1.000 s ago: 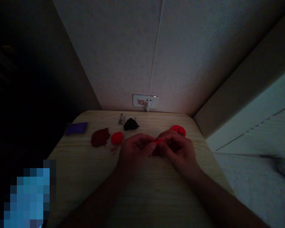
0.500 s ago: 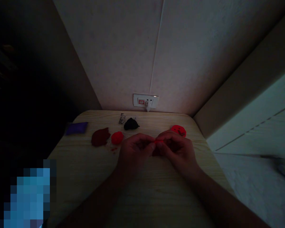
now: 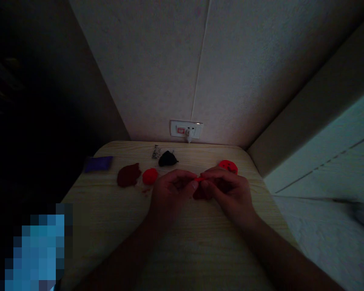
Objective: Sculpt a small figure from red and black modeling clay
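Note:
Between the fingertips of both hands is a small piece of bright red modelling clay (image 3: 199, 179). My left hand (image 3: 174, 194) pinches its left end, and my right hand (image 3: 230, 192) pinches its right end. Under the fingers on the tabletop lies a dark red lump of clay (image 3: 202, 193), partly covered by the hands. A flat red clay disc with dark marks (image 3: 229, 165) is just behind my right hand. Left of my left hand sit a bright red clay ball (image 3: 150, 176) and a larger brownish-red clay piece (image 3: 128, 175).
On the pale wooden table (image 3: 182, 250) a black clay lump (image 3: 168, 159) lies near the back, beside dark smears. A purple packet (image 3: 98, 163) rests at the left edge. Behind, the wall carries a socket (image 3: 186, 129) with a plug; a pale cabinet (image 3: 327, 161) stands at right.
My fingers have shifted slightly at the red clay, and a little more of the dark red lump beneath shows. Everything else on the table stays in place.

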Tool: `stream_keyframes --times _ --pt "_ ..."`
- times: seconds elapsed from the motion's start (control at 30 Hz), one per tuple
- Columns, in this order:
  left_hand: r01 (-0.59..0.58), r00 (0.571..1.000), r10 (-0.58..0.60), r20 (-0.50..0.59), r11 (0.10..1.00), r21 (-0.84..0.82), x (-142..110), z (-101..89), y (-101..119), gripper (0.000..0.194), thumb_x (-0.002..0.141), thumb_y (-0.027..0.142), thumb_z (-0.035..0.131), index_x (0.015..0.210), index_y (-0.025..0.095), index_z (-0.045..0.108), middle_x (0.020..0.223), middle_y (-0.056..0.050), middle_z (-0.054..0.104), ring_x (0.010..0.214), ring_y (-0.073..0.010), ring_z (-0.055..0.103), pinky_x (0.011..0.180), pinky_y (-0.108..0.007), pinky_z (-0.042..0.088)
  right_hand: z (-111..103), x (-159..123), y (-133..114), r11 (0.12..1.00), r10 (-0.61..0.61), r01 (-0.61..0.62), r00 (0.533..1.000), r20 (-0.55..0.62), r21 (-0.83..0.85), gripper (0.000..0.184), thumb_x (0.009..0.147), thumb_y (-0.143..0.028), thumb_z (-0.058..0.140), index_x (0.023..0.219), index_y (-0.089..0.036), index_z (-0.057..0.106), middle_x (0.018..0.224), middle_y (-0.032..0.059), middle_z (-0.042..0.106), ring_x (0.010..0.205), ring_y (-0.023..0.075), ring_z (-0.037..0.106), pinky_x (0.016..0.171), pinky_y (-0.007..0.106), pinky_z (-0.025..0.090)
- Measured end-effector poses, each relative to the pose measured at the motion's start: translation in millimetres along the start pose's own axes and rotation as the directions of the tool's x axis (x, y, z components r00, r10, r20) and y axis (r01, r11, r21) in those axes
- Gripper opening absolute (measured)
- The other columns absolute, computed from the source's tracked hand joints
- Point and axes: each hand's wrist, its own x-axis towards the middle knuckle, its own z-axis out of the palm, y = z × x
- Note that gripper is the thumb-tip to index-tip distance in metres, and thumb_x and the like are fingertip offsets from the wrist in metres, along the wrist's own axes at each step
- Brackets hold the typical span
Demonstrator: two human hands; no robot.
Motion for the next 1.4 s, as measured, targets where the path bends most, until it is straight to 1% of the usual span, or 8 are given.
stream_keyframes --times 0.2,0.43,0.57,0.67,0.77,1.03,1.2,1.4 --pt "0.002 0.999 -0.001 -0.035 1.0 0.018 -0.1 -0.1 0.6 0.013 0.074 0.024 0.083 0.081 0.019 0.075 0.065 0.0 0.071 0.056 -0.0123 0.064 0.054 -0.023 0.054 0.2 -0.5 1.4 0.999 0.023 -0.024 0.999 -0.039 -0.024 0.012 0.087 -0.033 0.083 0.091 -0.023 0.079 0.068 0.0001 0.073 0.054 0.0136 0.069 0.049 0.025 0.061" --pt "0.001 0.999 0.0 -0.051 1.0 0.013 1.3 -0.5 -0.9 0.01 0.075 0.023 0.082 0.081 0.018 0.075 0.065 0.001 0.071 0.054 -0.0108 0.061 0.052 -0.021 0.052 -1.6 -1.0 3.9 0.999 0.013 -0.018 0.995 -0.101 -0.044 0.008 0.089 -0.029 0.08 0.092 -0.023 0.08 0.068 0.0003 0.073 0.055 0.012 0.067 0.049 0.022 0.059" --pt "-0.009 0.999 0.008 -0.04 1.0 -0.004 1.0 -0.6 -1.3 0.008 0.075 0.021 0.081 0.081 0.018 0.075 0.065 0.001 0.072 0.053 -0.0096 0.061 0.052 -0.02 0.051 -2.5 -1.0 3.3 0.999 -0.004 0.002 0.999 -0.037 -0.052 0.014 0.085 -0.025 0.083 0.099 -0.025 0.081 0.079 0.0014 0.074 0.06 0.0131 0.071 0.052 0.024 0.062" --pt "-0.003 0.999 0.003 -0.039 1.0 -0.015 0.4 -0.4 0.6 0.008 0.073 0.019 0.081 0.079 0.019 0.075 0.062 0.001 0.071 0.053 -0.0096 0.061 0.052 -0.02 0.051 -1.3 -1.3 2.6 0.999 -0.008 0.009 1.0 0.018 -0.037 0.012 0.086 -0.023 0.082 0.097 -0.025 0.082 0.081 0.0017 0.073 0.06 0.0133 0.072 0.052 0.024 0.061" --pt "-0.003 1.0 0.003 -0.016 1.0 -0.023 0.1 -0.6 2.4 0.006 0.074 0.017 0.08 0.078 0.019 0.076 0.059 0.002 0.069 0.053 -0.0097 0.061 0.052 -0.02 0.051 -0.6 -1.7 2.3 1.0 0.004 -0.003 1.0 0.028 -0.025 0.008 0.087 -0.022 0.081 0.095 -0.024 0.082 0.078 0.0015 0.074 0.059 0.0132 0.072 0.052 0.023 0.06" --pt "-0.024 0.999 0.025 0.028 0.998 -0.049 -0.9 -2.0 -1.9 0.007 0.074 0.016 0.08 0.079 0.019 0.078 0.063 0.002 0.071 0.054 -0.0093 0.062 0.053 -0.019 0.05 0.8 -1.1 1.0 0.999 0.032 -0.033 0.999 0.043 0.025 0.009 0.084 -0.025 0.085 0.092 -0.021 0.082 0.078 0.0027 0.075 0.059 0.0127 0.071 0.053 0.023 0.06" --pt "0.003 0.999 0.006 0.049 0.983 -0.182 0.9 -6.1 -8.8 0.012 0.085 0.026 0.073 0.092 0.018 0.08 0.075 -0.002 0.075 0.059 -0.0098 0.061 0.056 -0.022 0.049 1.7 1.3 1.3 0.99 0.106 -0.104 0.994 -0.009 0.095 0.009 0.088 -0.028 0.081 0.086 -0.02 0.082 0.061 0.0002 0.072 0.052 0.0107 0.066 0.05 0.02 0.056" --pt "0.024 0.999 -0.016 0.039 0.978 -0.206 2.5 -6.6 -10.5 0.013 0.084 0.028 0.074 0.086 0.016 0.079 0.073 -0.003 0.074 0.058 -0.0106 0.06 0.055 -0.023 0.047 -2.0 3.3 4.7 0.956 0.224 -0.221 0.975 0.007 0.191 0.018 0.086 -0.035 0.084 0.08 -0.018 0.08 0.066 0.0032 0.077 0.05 0.0105 0.067 0.048 0.019 0.055"
